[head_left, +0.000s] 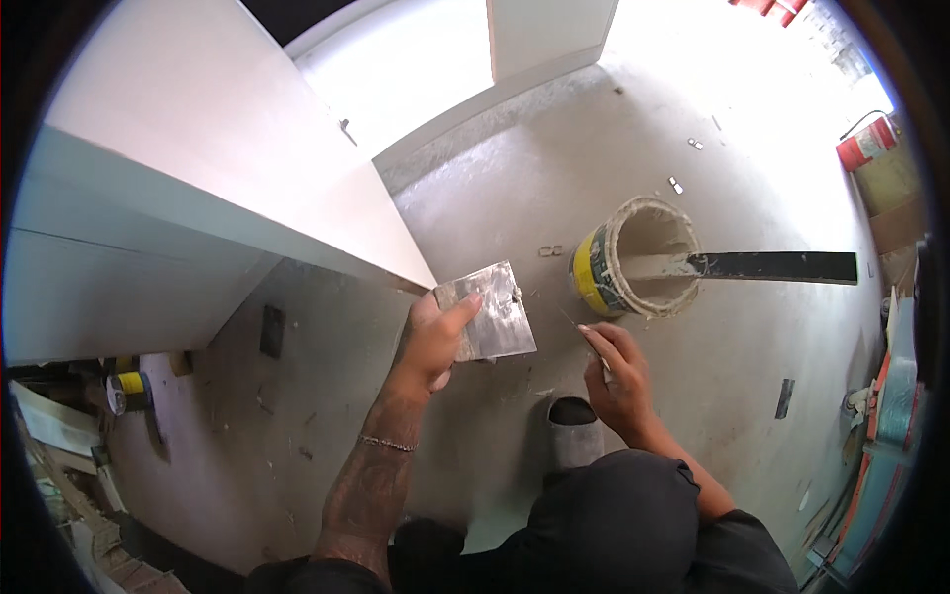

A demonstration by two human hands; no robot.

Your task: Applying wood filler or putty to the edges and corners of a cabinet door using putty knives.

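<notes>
My left hand (431, 348) is closed on a wide, flat metal putty knife (503, 332), its thumb pressed on the blade face. Pale putty smears the metal, with a small lump at the upper right edge. To the right, my right hand (621, 384) grips a slim tool with a thin blade (566, 316), seen nearly edge-on and pointing at the putty knife without touching it. I cannot make out its exact kind. Beyond that hand stands a putty-crusted bucket (584, 275) with a yellow and dark label. A long black bar (782, 266) lies across its rim, putty on its inner end.
A large white panel (228, 129) reaches in from the left, its corner close to my left hand. Small scraps (676, 185) dot the grey floor (495, 436). A red fire extinguisher (868, 144) and stacked materials (899, 396) line the right side. Another can (130, 392) sits far left.
</notes>
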